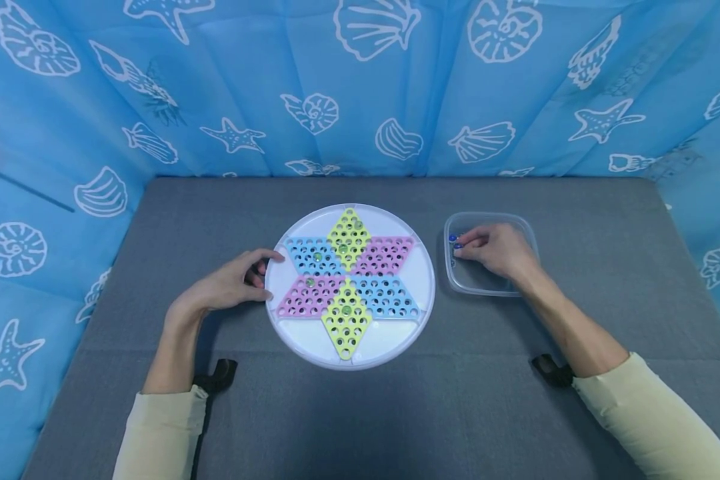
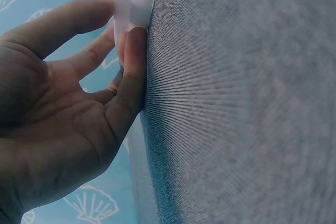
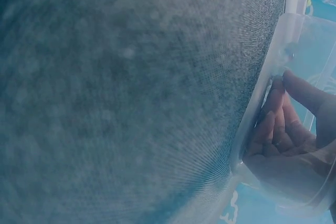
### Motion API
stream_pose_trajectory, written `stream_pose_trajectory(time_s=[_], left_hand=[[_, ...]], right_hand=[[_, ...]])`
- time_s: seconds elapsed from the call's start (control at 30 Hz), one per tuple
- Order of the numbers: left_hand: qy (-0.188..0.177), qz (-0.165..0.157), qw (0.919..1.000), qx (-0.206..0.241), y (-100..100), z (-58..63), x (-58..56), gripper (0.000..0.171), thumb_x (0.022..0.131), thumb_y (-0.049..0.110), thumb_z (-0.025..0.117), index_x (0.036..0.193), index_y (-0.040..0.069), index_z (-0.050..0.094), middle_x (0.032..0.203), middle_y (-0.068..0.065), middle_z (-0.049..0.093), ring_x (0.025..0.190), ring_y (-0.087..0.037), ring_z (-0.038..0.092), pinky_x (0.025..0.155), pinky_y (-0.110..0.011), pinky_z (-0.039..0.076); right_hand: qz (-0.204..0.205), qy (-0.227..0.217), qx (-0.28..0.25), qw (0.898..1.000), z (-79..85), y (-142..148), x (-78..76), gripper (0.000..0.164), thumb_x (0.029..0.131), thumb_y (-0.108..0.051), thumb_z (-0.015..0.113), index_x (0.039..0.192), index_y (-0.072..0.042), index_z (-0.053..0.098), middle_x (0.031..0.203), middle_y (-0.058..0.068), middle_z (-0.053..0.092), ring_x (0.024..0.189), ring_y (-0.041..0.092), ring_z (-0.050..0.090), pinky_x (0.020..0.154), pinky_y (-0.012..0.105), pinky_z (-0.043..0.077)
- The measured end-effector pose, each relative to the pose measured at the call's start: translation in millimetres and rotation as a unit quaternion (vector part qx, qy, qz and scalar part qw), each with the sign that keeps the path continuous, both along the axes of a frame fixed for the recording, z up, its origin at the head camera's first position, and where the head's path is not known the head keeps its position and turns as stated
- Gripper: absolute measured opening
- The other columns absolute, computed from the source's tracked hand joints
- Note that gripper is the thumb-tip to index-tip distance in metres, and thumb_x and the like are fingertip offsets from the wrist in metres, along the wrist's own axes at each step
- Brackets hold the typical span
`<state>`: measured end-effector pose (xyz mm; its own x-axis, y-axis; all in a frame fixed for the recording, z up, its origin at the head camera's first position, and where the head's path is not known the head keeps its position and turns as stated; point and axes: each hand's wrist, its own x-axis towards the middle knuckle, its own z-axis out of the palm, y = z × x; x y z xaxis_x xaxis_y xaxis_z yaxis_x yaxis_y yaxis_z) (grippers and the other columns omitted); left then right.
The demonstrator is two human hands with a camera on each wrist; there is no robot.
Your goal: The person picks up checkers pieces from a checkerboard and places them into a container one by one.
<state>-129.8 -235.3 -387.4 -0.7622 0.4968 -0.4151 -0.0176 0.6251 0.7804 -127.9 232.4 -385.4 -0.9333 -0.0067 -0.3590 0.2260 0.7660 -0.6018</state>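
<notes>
A round white Chinese checkers board (image 1: 288, 340) lies on the table, its star of holes coloured yellow, pink and blue. Several clear greenish marbles (image 1: 347, 310) sit in its holes. On the left, my left hand (image 1: 234, 280) holds the board's rim (image 2: 134, 3) with thumb and fingers. My right hand (image 1: 495, 250) reaches into a clear plastic box (image 1: 480, 291) right of the board. Thumb and forefinger pinch a blue marble (image 1: 458, 246) there. Another blue marble (image 1: 453, 238) lies beside the fingertips. In the right wrist view, the right hand (image 3: 294, 135) shows through the box wall, marble unclear.
Dark grey cloth covers the table (image 1: 348, 427). Behind and at the sides hangs a blue curtain (image 1: 360, 80) with white shells and starfish. Black straps with camera mounts (image 1: 216, 377) sit near both wrists, below cream sleeves.
</notes>
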Motion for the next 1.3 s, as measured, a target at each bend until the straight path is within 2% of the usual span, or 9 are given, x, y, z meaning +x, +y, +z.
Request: stream_pose_trajectory(time_s=[0.33,0.6,0.8,1.07,1.3], left_hand=[[-0.003,-0.001,1.0000,0.005,-1,-1.5,-0.8,0.062,0.087,0.003,0.071,0.143,0.005,0.044,0.111,-0.016,0.036,0.093,-0.026,0.047,0.078,-0.032,0.043],[-0.003,-0.005,1.0000,0.002,0,-1.8,-1.0,0.062,0.088,0.004,0.071,0.144,0.006,0.043,0.112,-0.015,0.035,0.093,-0.025,0.046,0.080,-0.035,0.042],[0.000,-0.005,1.0000,0.006,0,-1.4,-1.7,0.063,0.087,0.003,0.071,0.143,0.005,0.043,0.112,-0.015,0.036,0.094,-0.026,0.047,0.080,-0.034,0.042],[0.000,-0.002,1.0000,0.004,-1,-1.9,-1.4,0.064,0.086,0.004,0.073,0.143,0.005,0.044,0.112,-0.015,0.036,0.095,-0.026,0.048,0.080,-0.034,0.043],[-0.004,-0.001,1.0000,0.001,-1,-1.8,-2.3,0.064,0.087,0.003,0.072,0.144,0.006,0.043,0.113,-0.016,0.036,0.094,-0.026,0.048,0.080,-0.035,0.043]], right_hand=[[-0.007,-0.020,-0.022,1.000,-0.6,-1,-0.4,0.032,0.089,-0.024,0.073,0.115,-0.007,0.066,0.103,0.013,0.067,0.089,0.026,0.061,0.075,0.036,0.045],[-0.004,-0.014,-0.042,0.999,4.5,2,1.1,0.035,0.090,-0.024,0.072,0.118,-0.006,0.066,0.102,0.012,0.066,0.089,0.026,0.061,0.076,0.036,0.045],[-0.021,0.009,-0.049,0.999,14.3,0,2.6,0.035,0.093,-0.023,0.068,0.123,-0.006,0.064,0.104,0.012,0.064,0.093,0.028,0.059,0.076,0.037,0.044],[-0.042,0.050,-0.048,0.997,25.9,-10,7.6,0.035,0.094,-0.029,0.066,0.123,-0.009,0.063,0.111,0.014,0.063,0.099,0.028,0.057,0.081,0.042,0.044],[-0.034,0.084,-0.063,0.994,36.7,-24,10.7,0.033,0.095,-0.030,0.066,0.121,-0.010,0.064,0.111,0.013,0.063,0.098,0.026,0.059,0.081,0.041,0.045]])
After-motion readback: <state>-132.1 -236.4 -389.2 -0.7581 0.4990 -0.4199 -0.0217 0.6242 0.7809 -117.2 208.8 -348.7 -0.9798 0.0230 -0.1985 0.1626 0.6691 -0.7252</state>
